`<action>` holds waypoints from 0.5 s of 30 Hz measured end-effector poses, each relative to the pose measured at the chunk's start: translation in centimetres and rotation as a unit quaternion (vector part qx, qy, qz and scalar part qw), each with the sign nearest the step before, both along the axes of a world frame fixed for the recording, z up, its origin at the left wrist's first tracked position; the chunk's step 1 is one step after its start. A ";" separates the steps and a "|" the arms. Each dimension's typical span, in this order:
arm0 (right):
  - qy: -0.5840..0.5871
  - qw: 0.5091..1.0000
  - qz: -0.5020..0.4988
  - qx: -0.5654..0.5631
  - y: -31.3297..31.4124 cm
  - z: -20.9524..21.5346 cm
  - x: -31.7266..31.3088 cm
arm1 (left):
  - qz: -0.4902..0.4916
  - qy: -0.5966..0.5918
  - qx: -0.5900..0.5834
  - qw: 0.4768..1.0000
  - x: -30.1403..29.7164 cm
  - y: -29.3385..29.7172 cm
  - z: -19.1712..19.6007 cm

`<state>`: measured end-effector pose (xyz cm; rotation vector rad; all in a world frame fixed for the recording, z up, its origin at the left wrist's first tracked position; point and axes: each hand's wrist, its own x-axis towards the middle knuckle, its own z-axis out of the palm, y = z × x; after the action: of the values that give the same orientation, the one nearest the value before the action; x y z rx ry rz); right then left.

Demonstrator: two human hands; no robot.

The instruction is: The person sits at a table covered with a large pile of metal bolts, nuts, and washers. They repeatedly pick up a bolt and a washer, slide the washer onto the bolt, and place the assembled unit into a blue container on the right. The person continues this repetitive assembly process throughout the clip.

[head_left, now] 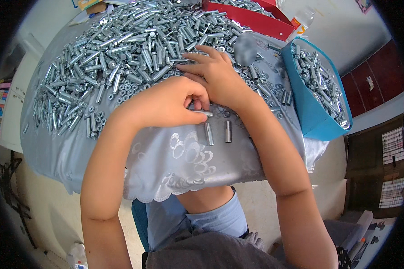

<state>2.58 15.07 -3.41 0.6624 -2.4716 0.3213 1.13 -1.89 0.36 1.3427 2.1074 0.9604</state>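
Looking down from the head view, the person's left hand (166, 105) is curled into a loose fist and pinches a short metal sleeve (201, 112) between thumb and fingers, the sleeve lying level just above the cloth. The right hand (217, 76) lies flat, fingers spread and pointing left, resting on the near edge of the big heap of silver bolts (130, 49); whether anything sits under its palm cannot be told. Both hands touch each other at the thumbs. Two more sleeves (217, 132) stand side by side on the pale grey tablecloth (175, 157) just below the hands, apart from the heap. Loose washers (121, 92) are scattered along the heap's near edge. To the right, a blue bin (312, 114) full of bolts leans against the table, and a red tray (251, 20) sits at the far side.
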 end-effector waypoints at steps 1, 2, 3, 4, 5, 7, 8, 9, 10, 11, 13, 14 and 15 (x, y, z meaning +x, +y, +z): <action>-0.025 1.000 -0.001 -0.001 0.0 -0.1 -0.1 | 0.002 -0.002 0.010 1.000 0.2 0.2 0.0; -0.050 0.999 -0.003 -0.002 0.0 -0.3 -0.1 | 0.004 -0.004 0.020 1.000 0.2 0.2 0.0; -0.073 0.997 -0.005 -0.003 0.1 -0.2 -0.1 | 0.007 -0.017 0.020 1.000 0.2 0.2 0.0; -0.055 0.998 0.008 -0.009 0.1 -0.2 -0.2 | 0.010 -0.029 0.020 0.999 0.2 0.2 0.0; -0.046 0.999 0.017 -0.013 0.1 -0.1 -0.2 | 0.013 -0.042 0.021 0.999 0.2 0.2 0.0; -0.027 0.999 0.033 -0.021 0.2 0.4 0.0 | 0.006 -0.070 0.051 0.996 0.0 0.2 0.1; -0.036 0.998 0.035 -0.030 0.2 0.5 -0.1 | 0.003 -0.084 0.066 0.994 -0.1 0.2 0.2; -0.045 0.997 0.038 -0.040 0.2 0.7 -0.2 | 0.008 -0.115 0.091 0.989 -0.3 0.1 0.1; -0.054 0.996 0.042 -0.049 0.2 0.8 -0.2 | 0.013 -0.146 0.116 0.982 -0.5 0.0 -0.2; -0.065 0.996 0.044 -0.051 0.1 0.8 -0.3 | 0.019 -0.176 0.141 0.974 -0.6 -0.1 -0.2; -0.088 0.994 0.044 -0.052 0.3 0.9 -0.3 | 0.038 -0.200 0.170 0.964 -0.6 -0.1 0.6; -0.012 0.993 0.050 -0.106 0.0 0.2 -0.4 | 0.053 -0.198 0.202 0.958 -0.8 -0.1 0.6; -0.051 0.990 0.055 -0.118 -0.1 0.0 -0.4 | 0.065 -0.196 0.234 0.950 -1.0 0.0 0.5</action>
<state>2.23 14.98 -3.39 0.6959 -2.4448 0.6943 0.16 -1.89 0.86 1.0970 1.7381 1.7087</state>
